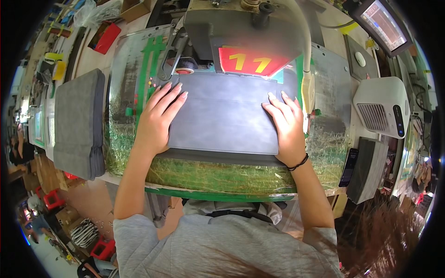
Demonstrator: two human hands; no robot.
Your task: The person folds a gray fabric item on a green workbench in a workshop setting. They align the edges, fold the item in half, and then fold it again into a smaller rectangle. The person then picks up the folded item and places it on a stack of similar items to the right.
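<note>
A flat grey leather-like panel (222, 118) with a stitched front edge lies in front of me, under the head of an industrial sewing machine (205, 31). My left hand (158, 118) rests along its left side, fingers stretched forward over the edge. On the opposite side my right hand (286, 128) lies with its fingertips on the panel's right edge. Both thumbs are mostly hidden. A darker sheet (222, 157) shows beneath the panel's front edge. The panel's far edge runs in below the machine head, so what lies there is hidden.
A stack of grey pieces (78, 125) stands at the left. At the right are a white fan unit (380, 107), a phone (348, 166), a grey block-like stack (367, 170), a computer mouse (360, 59) and a screen (384, 26). A cable (306, 45) hangs beside the machine head.
</note>
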